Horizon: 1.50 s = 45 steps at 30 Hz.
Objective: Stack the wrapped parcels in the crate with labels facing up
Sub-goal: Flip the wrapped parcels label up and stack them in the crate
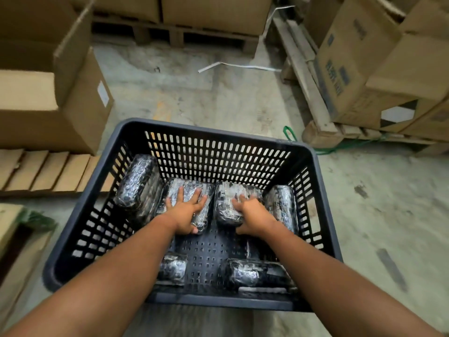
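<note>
A dark grey slotted plastic crate [80,210] stands on the floor below me, with several dark parcels in shiny clear wrap inside. My left hand [185,211] lies flat, fingers spread, on a parcel [194,188] at the back middle, thumb hooked on its near end. My right hand [251,215] grips the parcel beside it [227,200], fingers curled over its top. Another parcel [139,181] leans on the left wall and one [283,205] stands by the right wall. Two more [173,267] [252,273] lie near the front. No labels are visible.
Cardboard boxes [80,105] stand to the left, more boxes [352,69] on wooden pallets [313,100] to the right and behind. A white strap [238,66] and a green cord [290,136] lie on the concrete floor beyond the crate.
</note>
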Tool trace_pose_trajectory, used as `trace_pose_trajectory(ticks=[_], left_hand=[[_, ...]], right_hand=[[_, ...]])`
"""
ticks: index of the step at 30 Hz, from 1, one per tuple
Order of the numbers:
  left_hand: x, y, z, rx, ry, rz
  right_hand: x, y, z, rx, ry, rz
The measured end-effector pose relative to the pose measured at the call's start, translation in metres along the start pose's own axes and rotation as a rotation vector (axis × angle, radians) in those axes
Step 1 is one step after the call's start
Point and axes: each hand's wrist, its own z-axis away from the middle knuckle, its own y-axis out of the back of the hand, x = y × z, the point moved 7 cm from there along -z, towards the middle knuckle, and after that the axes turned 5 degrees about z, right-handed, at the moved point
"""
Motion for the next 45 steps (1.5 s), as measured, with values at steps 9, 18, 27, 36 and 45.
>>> trace_pose_trajectory(ticks=[9,18,27,36,45], left_hand=[[0.047,0.060,0.017,0.263,-0.264,0.397],[0.103,0.113,0.057,0.462,-0.586,0.490],[0.053,0.152,0.063,0.499,-0.420,0.898],[0.064,0.141,0.059,0.435,-0.382,1.075],[0.086,0.095,0.028,0.295,-0.285,0.363]], right_hand=[[0.010,0.076,0.029,0.178,0.049,-0.170],[0.010,0.132,0.058,0.241,0.197,-0.573],[-0.005,0.115,0.094,0.703,0.214,-0.384],[-0.015,0.091,0.078,0.501,0.169,-0.347],[0.016,0.074,0.057,0.344,-0.004,-0.424]])
